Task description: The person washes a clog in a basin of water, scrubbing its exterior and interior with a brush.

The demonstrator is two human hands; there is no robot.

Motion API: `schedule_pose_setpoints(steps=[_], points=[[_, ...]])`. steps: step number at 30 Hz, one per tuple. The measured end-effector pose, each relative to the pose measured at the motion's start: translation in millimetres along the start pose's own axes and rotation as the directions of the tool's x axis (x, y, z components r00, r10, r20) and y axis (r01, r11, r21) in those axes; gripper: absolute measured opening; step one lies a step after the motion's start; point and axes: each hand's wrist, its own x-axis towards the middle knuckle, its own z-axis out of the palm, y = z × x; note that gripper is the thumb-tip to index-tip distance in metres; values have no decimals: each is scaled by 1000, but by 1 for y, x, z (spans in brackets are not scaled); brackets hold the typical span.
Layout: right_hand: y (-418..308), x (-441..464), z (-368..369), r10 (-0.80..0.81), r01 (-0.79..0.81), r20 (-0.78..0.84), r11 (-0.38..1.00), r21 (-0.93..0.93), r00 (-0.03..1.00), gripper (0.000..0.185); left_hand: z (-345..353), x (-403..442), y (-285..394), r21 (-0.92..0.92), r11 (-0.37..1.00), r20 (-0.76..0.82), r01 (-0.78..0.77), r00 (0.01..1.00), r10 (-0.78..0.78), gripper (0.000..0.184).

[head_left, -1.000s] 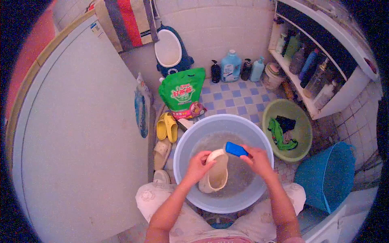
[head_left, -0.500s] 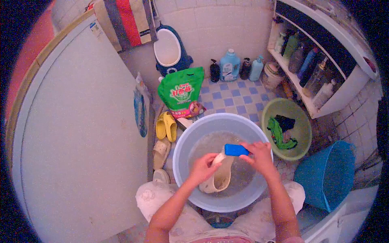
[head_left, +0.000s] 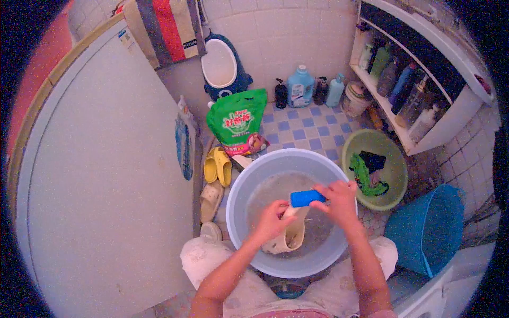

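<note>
A broad, pale, flat door (head_left: 106, 175) fills the left of the frame. At lower centre sits the round light-blue plastic basin (head_left: 239, 193), its right rim close beside an oval green plastic tub (head_left: 383, 143), with open water right of the tilted cream foam clog (head_left: 272, 245) inside. The left hand (head_left: 271, 220) pinches the clog's upper end; the right hand (head_left: 339, 201) grips a blue rectangular brush (head_left: 305, 199) against that end (bristles hidden).

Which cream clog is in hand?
The cream clog tilted in the light-blue basin, upper end in the left hand; the other cream clog sits outside, near the yellow clogs.
</note>
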Motion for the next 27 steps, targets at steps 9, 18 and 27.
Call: schedule_pose_setpoints(steps=[9, 18, 27], points=[[12, -5, 3, -37, 39, -101, 999, 22, 994, 45, 1, 0, -15, -162, 987, -27, -5, 1000, 1, 57], [-4, 4, -4, -159, 161, -112, 987, 12, 981, 44, 6, 5, -9, -43, 999, -23, -14, 1000, 13, 60], [-9, 5, -4, -144, 142, -73, 989, -36, 987, 47, 5, -5, 25, 224, 969, -65, 102, 994, -90, 50]])
